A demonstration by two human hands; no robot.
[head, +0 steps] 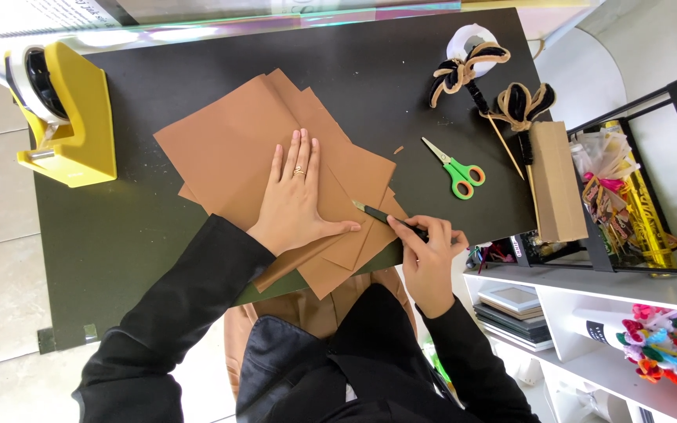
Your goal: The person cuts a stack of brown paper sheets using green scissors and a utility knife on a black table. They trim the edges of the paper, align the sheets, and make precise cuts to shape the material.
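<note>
Black sleeves reach from the near edge of the dark tabletop. Left hand lies flat, fingers spread, pressing on a fanned stack of brown paper sheets at the tabletop's middle, grasping nothing. Right hand is closed around a slim dark craft knife, its tip touching the sheets' right edge beside the left thumb. Green-handled scissors lie just right of the paper. A tan cardboard box sits at the right edge, with ribbon bows toward the far right corner. A yellow tape dispenser stands at the far left corner.
</note>
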